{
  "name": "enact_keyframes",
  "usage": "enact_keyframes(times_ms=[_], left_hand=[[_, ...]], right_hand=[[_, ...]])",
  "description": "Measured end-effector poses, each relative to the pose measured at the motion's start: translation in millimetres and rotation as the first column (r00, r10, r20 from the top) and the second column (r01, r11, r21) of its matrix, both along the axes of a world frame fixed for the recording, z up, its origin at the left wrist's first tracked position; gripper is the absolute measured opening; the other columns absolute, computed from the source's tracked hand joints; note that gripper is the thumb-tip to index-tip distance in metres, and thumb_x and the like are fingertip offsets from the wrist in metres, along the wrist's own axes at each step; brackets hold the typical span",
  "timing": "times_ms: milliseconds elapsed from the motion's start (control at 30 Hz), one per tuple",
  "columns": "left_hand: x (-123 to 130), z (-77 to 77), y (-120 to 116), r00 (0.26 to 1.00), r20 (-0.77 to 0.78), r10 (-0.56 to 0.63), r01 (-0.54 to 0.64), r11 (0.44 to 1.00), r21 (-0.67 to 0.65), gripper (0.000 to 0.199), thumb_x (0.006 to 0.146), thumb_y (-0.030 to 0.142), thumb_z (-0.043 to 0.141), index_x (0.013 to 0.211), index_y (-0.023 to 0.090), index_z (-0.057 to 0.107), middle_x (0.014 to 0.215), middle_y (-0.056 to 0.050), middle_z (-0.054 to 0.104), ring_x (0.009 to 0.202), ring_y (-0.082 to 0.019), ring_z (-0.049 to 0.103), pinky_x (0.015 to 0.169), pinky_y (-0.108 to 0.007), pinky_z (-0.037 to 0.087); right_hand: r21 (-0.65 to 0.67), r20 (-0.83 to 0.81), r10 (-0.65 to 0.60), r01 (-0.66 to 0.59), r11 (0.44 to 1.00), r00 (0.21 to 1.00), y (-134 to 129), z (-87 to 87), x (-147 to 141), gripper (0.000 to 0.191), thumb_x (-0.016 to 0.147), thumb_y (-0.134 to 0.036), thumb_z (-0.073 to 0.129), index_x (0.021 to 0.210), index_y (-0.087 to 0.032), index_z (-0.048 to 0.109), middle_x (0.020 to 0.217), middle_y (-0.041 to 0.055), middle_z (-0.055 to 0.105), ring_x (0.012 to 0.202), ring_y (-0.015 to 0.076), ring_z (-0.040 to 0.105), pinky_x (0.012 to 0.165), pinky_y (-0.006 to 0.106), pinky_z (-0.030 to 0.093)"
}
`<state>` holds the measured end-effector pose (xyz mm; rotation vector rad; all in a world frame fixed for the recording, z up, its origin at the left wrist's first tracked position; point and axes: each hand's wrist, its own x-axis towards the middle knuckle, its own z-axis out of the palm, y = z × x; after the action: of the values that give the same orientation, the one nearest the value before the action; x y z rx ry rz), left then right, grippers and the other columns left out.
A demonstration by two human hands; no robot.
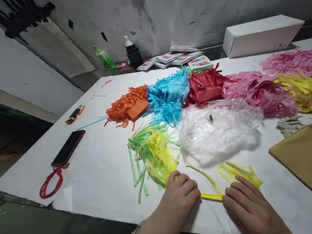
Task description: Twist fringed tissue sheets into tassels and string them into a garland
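Observation:
A yellow tissue-paper tassel (211,197) is stretched between my two hands just above the near edge of the table, its middle rolled into a narrow band. My left hand (180,198), with a silver bangle at the wrist, has its fingers closed over the band's left part. Closed on the other end is my right hand (249,207). Loose yellow fringe (240,173) spreads out beyond the right fingers. More yellow strips lie past the left hand, over light green paper strips (140,143). Both sets of fingertips are partly hidden.
Behind my hands lies a clear plastic bag (219,130). Orange (128,104), blue (167,94), red (204,86) and pink fringe bundles (256,91) form a row. A phone (68,147) with a red strap and a yellow-black cutter (74,114) lie left; a brown envelope (307,159) lies right.

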<state>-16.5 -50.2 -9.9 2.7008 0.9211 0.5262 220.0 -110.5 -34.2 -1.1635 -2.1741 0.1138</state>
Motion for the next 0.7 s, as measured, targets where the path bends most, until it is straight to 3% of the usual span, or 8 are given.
enact_keyframes(times_ms=[167, 267, 333, 467, 533, 633, 700], left_hand=[[12, 3.7, -6, 0.992, -0.068, 0.108, -0.111, 0.993, -0.045, 0.017, 0.093, 0.011, 0.05, 0.079, 0.018, 0.057, 0.081, -0.002, 0.062, 0.081, -0.021, 0.052, 0.083, -0.042, 0.033], [18, 7.4, -5, 0.974, -0.14, 0.178, -0.181, 0.984, -0.008, 0.014, 0.088, 0.009, 0.054, 0.077, 0.018, 0.056, 0.082, -0.003, 0.061, 0.08, -0.021, 0.051, 0.084, -0.044, 0.033], [19, 8.1, -4, 0.976, -0.15, 0.16, -0.155, 0.987, 0.042, 0.013, 0.087, 0.007, 0.055, 0.08, 0.018, 0.056, 0.088, -0.004, 0.062, 0.083, -0.021, 0.052, 0.087, -0.045, 0.033], [17, 3.1, -3, 0.984, -0.178, -0.022, 0.047, 0.989, 0.137, 0.013, 0.088, 0.008, 0.061, 0.08, 0.018, 0.055, 0.082, -0.001, 0.061, 0.08, -0.019, 0.051, 0.092, -0.044, 0.031], [18, -1.4, -3, 0.973, -0.222, -0.061, 0.101, 0.979, 0.174, 0.014, 0.089, 0.01, 0.061, 0.078, 0.017, 0.055, 0.08, -0.001, 0.059, 0.078, -0.02, 0.051, 0.089, -0.044, 0.033], [21, -4.5, 0, 0.974, -0.217, -0.058, 0.096, 0.981, 0.166, 0.015, 0.09, 0.01, 0.058, 0.076, 0.017, 0.057, 0.08, -0.003, 0.06, 0.076, -0.02, 0.052, 0.076, -0.039, 0.036], [22, 0.4, 4, 0.989, -0.141, -0.035, 0.038, 0.999, 0.024, 0.015, 0.089, 0.01, 0.057, 0.075, 0.016, 0.06, 0.079, -0.004, 0.063, 0.074, -0.019, 0.054, 0.071, -0.036, 0.037]], right_hand=[[-0.039, -0.014, -0.149, 0.148, 0.988, 0.989, -6, -3.1, -11, 0.023, 0.095, -0.004, 0.045, 0.089, -0.019, 0.062, 0.087, 0.0034, 0.065, 0.091, 0.0192, 0.06, 0.111, 0.05, 0.03], [-0.032, 0.002, -0.28, 0.28, 0.96, 0.96, -6, -5.1, -19, 0.018, 0.095, -0.01, 0.052, 0.081, -0.02, 0.059, 0.082, 0.0023, 0.064, 0.086, 0.0198, 0.06, 0.11, 0.052, 0.029], [-0.035, 0.001, -0.33, 0.33, 0.943, 0.944, -5, -5.1, -21, 0.017, 0.095, -0.011, 0.051, 0.084, -0.02, 0.061, 0.086, 0.0032, 0.066, 0.089, 0.0208, 0.061, 0.111, 0.052, 0.027], [-0.027, -0.032, -0.216, 0.215, 0.976, 0.976, -3, -4.4, -24, 0.027, 0.097, -0.009, 0.041, 0.097, -0.021, 0.065, 0.091, 0.0035, 0.067, 0.092, 0.0195, 0.062, 0.112, 0.05, 0.026], [-0.008, -0.043, -0.167, 0.167, 0.986, 0.985, -1, -4.1, -27, 0.026, 0.097, -0.01, 0.041, 0.091, -0.021, 0.064, 0.083, 0.0019, 0.066, 0.087, 0.0186, 0.061, 0.111, 0.048, 0.028], [0.036, -0.015, -0.175, 0.176, 0.984, 0.984, 4, -2.5, -32, 0.027, 0.096, -0.008, 0.043, 0.08, -0.02, 0.061, 0.075, 0.001, 0.062, 0.082, 0.0177, 0.061, 0.109, 0.047, 0.031], [0.084, 0.022, -0.17, 0.168, 0.982, 0.985, 7, -0.2, -33, 0.03, 0.096, -0.005, 0.041, 0.077, -0.019, 0.06, 0.073, 0.0012, 0.062, 0.08, 0.0175, 0.062, 0.108, 0.047, 0.032]])
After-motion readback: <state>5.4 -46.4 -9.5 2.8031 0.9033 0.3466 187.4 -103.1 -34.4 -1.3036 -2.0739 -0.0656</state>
